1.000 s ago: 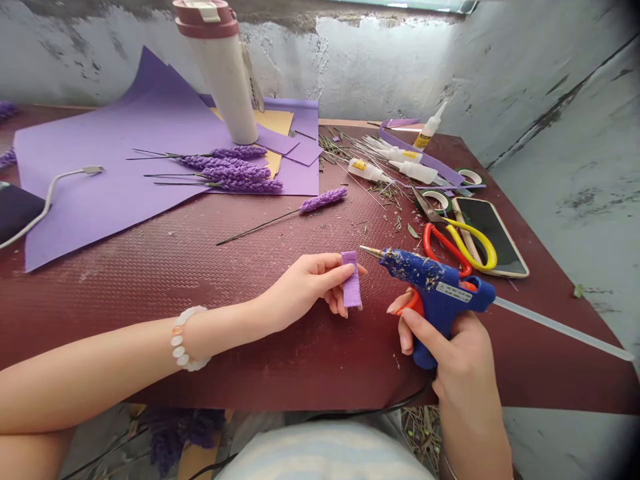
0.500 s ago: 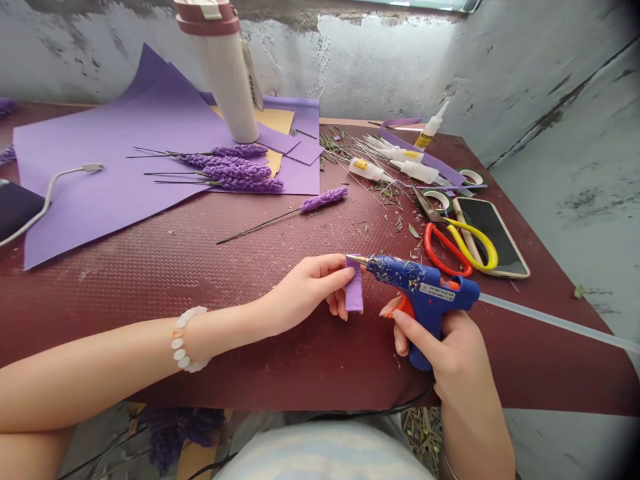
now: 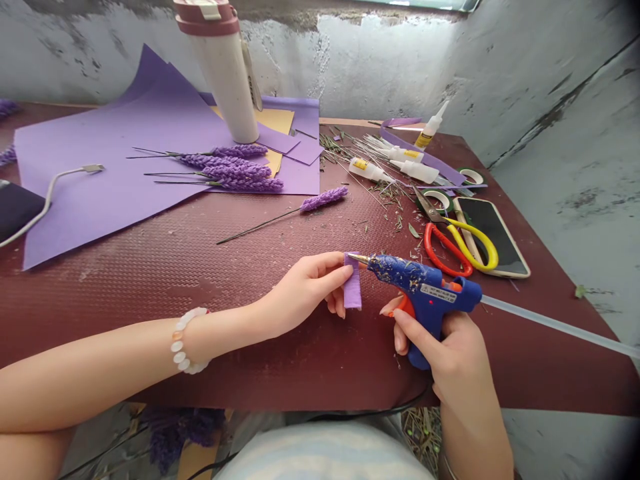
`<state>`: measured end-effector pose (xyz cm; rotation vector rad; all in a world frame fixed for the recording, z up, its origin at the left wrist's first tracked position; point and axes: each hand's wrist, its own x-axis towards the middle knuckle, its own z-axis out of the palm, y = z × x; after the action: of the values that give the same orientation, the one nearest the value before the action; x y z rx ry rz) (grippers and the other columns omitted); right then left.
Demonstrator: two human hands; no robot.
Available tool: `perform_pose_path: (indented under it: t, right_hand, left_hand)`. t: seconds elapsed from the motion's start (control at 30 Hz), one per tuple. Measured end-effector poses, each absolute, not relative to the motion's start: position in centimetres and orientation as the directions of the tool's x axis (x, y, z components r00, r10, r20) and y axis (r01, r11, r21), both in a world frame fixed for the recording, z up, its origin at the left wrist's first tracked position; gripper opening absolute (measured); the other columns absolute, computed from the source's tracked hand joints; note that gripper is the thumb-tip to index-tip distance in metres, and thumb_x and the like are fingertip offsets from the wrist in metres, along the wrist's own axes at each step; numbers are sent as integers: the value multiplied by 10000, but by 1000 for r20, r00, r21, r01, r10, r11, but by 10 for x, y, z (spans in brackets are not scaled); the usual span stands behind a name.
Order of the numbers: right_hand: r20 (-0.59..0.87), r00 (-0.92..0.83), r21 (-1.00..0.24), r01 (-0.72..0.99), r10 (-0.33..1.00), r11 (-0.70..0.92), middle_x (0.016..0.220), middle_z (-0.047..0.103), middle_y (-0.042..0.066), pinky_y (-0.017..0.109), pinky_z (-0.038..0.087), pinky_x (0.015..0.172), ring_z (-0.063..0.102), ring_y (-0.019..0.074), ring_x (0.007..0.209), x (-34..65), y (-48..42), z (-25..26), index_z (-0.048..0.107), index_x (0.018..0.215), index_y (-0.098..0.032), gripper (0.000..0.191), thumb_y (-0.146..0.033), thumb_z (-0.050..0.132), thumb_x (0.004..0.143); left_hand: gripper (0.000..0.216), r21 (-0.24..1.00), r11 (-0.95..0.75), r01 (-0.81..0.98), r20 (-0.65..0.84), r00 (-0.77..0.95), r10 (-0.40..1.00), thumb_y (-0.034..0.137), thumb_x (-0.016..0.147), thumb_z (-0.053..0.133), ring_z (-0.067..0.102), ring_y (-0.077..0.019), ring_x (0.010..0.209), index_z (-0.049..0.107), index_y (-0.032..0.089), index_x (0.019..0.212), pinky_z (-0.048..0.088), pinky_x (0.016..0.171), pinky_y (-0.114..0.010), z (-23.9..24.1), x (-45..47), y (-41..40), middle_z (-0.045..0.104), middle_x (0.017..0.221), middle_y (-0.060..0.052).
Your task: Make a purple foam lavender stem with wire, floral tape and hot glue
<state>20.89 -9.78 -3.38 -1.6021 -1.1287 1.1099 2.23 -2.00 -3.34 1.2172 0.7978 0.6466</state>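
Between the thumb and fingers of my left hand (image 3: 320,283) is a short purple paper strip (image 3: 353,290), its lower part hanging down. My right hand (image 3: 450,350) is wrapped round the handle of a blue hot glue gun (image 3: 417,283), with fingers at its orange trigger. The metal nozzle lies at the strip's upper end, close to my left fingertips. A clear glue stick (image 3: 555,323) sticks out of the gun's back. Beyond my hands lies one purple lavender stem (image 3: 324,199) on the dark red table (image 3: 280,233).
More lavender stems (image 3: 235,170) rest on large purple sheets (image 3: 110,147) beside a tumbler (image 3: 225,80). At the right are scissors (image 3: 447,240), a phone (image 3: 493,233), green tape rolls (image 3: 437,200), glue bottles (image 3: 367,169) and scattered trimmings. A dark device with a white cable (image 3: 50,193) sits far left.
The paper strip and my left fingers have shifted very slightly left and up. The nozzle stays at the strip's upper end; everything else looks the same.
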Motion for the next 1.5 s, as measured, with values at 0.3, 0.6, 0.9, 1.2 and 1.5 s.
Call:
perform_pose_path:
  t: [0.3, 0.6, 0.9, 1.2, 1.5]
  right_hand:
    - [-134, 267, -963, 190, 954, -189, 497, 570, -20, 212, 421, 519, 512, 105, 494, 206, -98, -34, 718, 870, -175, 193, -345, 654, 807]
    - [-75, 298, -926, 332, 952, -177, 510, 580, -19, 235, 440, 554, 529, 113, 499, 201, -102, -36, 674, 730, -184, 221, -389, 633, 802]
    - [-72, 331, -879, 425, 941, -217, 524, 617, 2, 271, 466, 601, 596, 154, 553, 199, -103, -35, 664, 669, -185, 270, -418, 628, 801]
    - [-67, 340, -861, 455, 938, -227, 488, 586, -8, 245, 448, 539, 581, 140, 517, 195, -102, -33, 623, 635, -191, 292, -417, 603, 818]
    - [-41, 331, -864, 462, 943, -200, 463, 556, -20, 253, 460, 538, 557, 135, 471, 195, -103, -35, 578, 619, -192, 296, -407, 601, 821]
  left_hand:
    - [276, 970, 242, -3, -208, 504, 838, 321, 924, 508, 594, -98, 508, 613, 118, 1079, 452, 514, -204, -35, 22, -19, 617, 627, 4]
    - [260, 979, 198, 50, -195, 513, 836, 317, 934, 491, 601, -99, 509, 578, 120, 788, 458, 509, -195, -35, 22, -19, 617, 595, -8]
    - [239, 979, 190, 78, -203, 524, 827, 305, 943, 473, 599, -95, 522, 590, 124, 840, 459, 520, -196, -33, 24, -19, 644, 653, -21]
    - [240, 979, 184, 91, -204, 533, 821, 305, 945, 468, 597, -94, 529, 590, 111, 873, 462, 526, -201, -33, 23, -19, 676, 717, -54]
    - [240, 980, 179, 87, -198, 536, 821, 325, 942, 475, 595, -94, 527, 593, 119, 905, 457, 520, -199, -33, 24, -19, 669, 711, -39]
